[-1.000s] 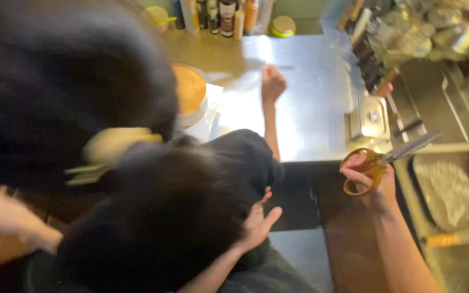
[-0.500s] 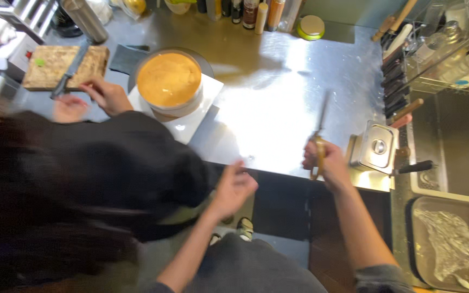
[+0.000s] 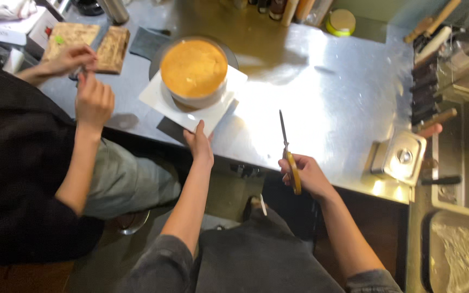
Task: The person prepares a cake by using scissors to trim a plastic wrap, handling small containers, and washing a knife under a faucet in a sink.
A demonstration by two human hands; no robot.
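My right hand (image 3: 306, 176) grips the yellow handles of a pair of scissors (image 3: 287, 149), blades closed and pointing away over the steel counter (image 3: 327, 92). My left hand (image 3: 200, 144) rests on the near corner of a white square sheet (image 3: 161, 97) under a round metal tin (image 3: 194, 70) filled with orange-yellow cake or batter. The tin sits at the counter's left middle.
A person in black stands at the left; both of their hands (image 3: 85, 81) work a small object near two wooden boards (image 3: 90, 43). A small lidded steel box (image 3: 400, 157) sits at the right edge. Knife handles (image 3: 427, 92) line the right side. Bottles and a round yellow-rimmed container (image 3: 341, 23) stand at the back.
The view has shifted left. My left hand rose from my lap to the white sheet's corner. The scissors stayed in my right hand, pointing away. The other person's head left the view.
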